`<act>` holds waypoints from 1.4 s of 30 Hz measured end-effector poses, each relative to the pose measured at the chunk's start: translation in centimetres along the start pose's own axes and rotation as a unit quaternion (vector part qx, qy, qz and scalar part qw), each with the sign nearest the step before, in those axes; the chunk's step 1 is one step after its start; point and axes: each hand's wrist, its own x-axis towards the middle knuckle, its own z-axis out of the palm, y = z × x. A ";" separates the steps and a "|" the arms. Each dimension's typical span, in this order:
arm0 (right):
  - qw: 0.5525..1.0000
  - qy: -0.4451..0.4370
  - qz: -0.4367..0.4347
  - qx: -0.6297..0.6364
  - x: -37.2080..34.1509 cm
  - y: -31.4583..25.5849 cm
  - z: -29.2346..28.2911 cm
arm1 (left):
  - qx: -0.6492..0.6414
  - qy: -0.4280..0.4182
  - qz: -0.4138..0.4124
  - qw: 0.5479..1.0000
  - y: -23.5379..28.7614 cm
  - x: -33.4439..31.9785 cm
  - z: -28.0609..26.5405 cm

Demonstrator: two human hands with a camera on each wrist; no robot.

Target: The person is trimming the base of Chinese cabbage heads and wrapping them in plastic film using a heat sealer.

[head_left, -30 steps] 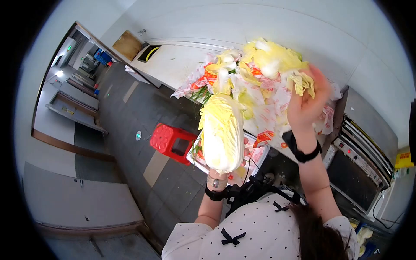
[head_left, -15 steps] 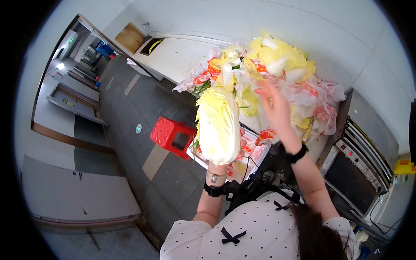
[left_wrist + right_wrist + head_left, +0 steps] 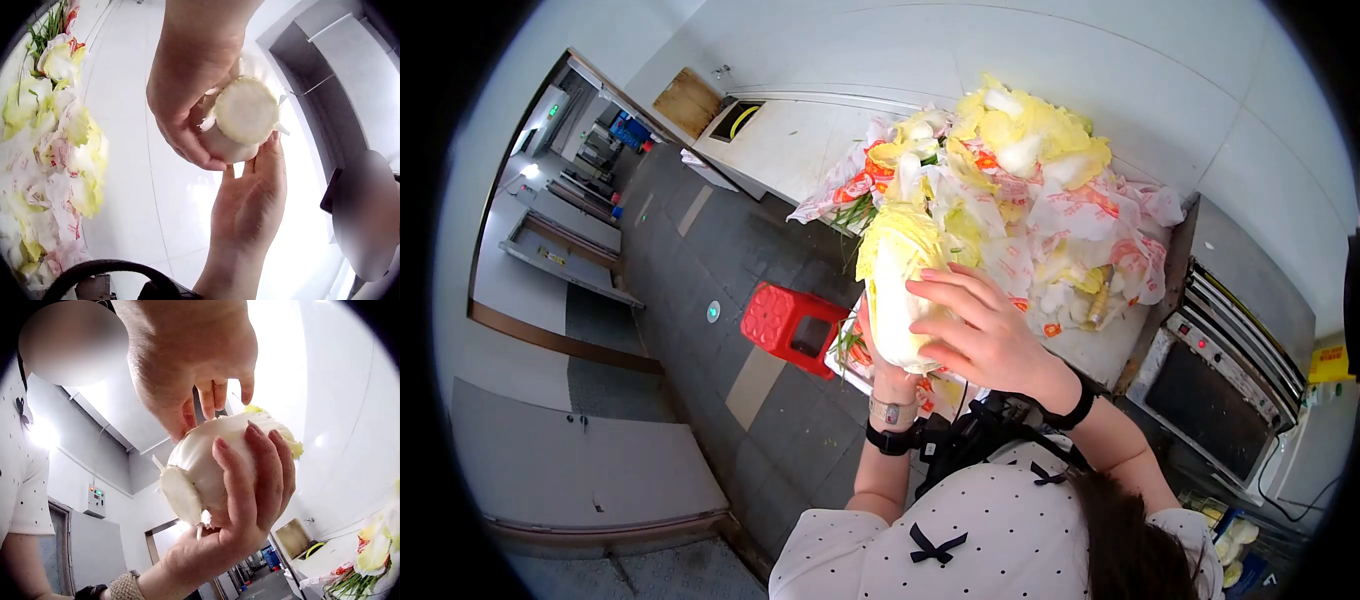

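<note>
A pale napa cabbage stands upright before the person's body, yellow leaf tips at the top. My left hand grips it from below, fingers curled around its side, as the right wrist view makes plain. Against the other side lies my right hand, fingers spread and mostly straight, fingertips touching the outer leaves. In the left wrist view the cut base faces the camera, with ragged leaf stubs around it.
On the counter lie loose cabbage leaves and printed plastic bags. A red stool stands on the floor, left of a white bin partly hidden behind the cabbage. A metal appliance is at the right.
The right hand held a yellow leaf over the counter, let it go, and came back left and down onto the cabbage. The left hand keeps its hold.
</note>
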 end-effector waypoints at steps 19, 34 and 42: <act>0.996 -0.048 -0.051 -0.047 -0.6 1.9 -1.2 | 0.023 0.068 -0.162 0.984 -0.7 0.3 2.3; 0.986 -0.087 -0.126 0.063 -3.7 -3.1 -0.5 | -0.172 -0.086 -0.232 0.953 0.8 1.4 -1.5; 0.997 0.068 0.022 0.005 -0.8 -1.0 -0.3 | 0.045 -0.024 -0.034 0.998 -0.3 0.6 0.3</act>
